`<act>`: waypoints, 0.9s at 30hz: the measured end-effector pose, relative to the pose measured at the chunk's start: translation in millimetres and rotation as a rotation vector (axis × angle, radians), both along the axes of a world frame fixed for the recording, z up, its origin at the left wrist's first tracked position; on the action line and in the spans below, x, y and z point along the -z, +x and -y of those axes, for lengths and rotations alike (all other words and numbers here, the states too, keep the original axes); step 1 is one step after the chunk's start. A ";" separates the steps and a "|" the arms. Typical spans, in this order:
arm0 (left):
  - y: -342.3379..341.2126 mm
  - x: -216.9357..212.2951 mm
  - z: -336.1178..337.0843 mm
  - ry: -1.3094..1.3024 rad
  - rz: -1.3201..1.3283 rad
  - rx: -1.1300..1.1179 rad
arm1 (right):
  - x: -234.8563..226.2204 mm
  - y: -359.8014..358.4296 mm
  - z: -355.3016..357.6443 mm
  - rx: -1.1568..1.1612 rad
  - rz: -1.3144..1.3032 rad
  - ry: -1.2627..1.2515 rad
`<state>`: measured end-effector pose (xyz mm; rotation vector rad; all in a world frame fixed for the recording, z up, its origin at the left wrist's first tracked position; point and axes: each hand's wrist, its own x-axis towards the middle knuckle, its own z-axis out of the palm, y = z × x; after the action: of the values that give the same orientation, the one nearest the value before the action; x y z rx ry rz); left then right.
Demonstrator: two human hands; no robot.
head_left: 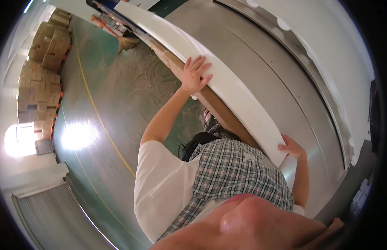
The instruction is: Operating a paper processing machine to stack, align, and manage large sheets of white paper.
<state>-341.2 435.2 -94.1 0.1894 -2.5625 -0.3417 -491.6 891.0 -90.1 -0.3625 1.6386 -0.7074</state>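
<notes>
Underfoot, filling the left half: green floor (118, 96), glossy, glare patch on it, thin yellow line (97, 112) running along it.

Right half: grey metal surface (260, 54), broad and flat, pale wall beyond its raised rim.

Between the two, running diagonally from top left to lower right: long white panel (227, 83), slightly bowed, with a brown backing layer (220, 110) under its near edge. Could be cardboard or wood, hard to say at this angle. Sits along the edge of the grey surface, near side overhanging the floor. Probably carried edge-on like that because the length leaves no other way to balance it.

Far left: stacked cardboard boxes (39, 75), several tiers high, parked against the wall and well apart from the panel.

Left hand (194, 76): arm stretched forward, palm flat on the panel's white face about mid-length, fingers spread apart, not curled round anything. Reads as steadying and pressing down, not gripping.

Right hand (292, 148): at the panel's near end, close to the body, fingers wrapped together over the corner, clamped on it. Likely takes the weight while the other hand guides.

Hands set well apart, which suits a long, flexing board.
</notes>
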 end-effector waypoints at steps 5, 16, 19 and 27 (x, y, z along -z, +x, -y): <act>6.0 -54.6 -21.5 0.008 -0.092 0.003 | -58.3 14.0 38.3 0.002 -0.063 -0.132; 15.4 -183.8 -62.7 0.116 -0.050 0.174 | -191.1 7.0 179.1 -0.066 -0.075 -0.088; 24.7 -207.5 -46.9 0.151 0.007 0.297 | -209.0 7.0 236.5 -0.056 -0.023 -0.083; -1.6 -163.2 27.2 0.282 0.157 0.669 | -125.7 -21.3 280.4 0.249 -0.265 -0.350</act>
<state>-342.9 408.0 69.1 -0.5766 -2.6543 -0.9668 -512.9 610.7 35.7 -0.5256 1.8286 -1.1818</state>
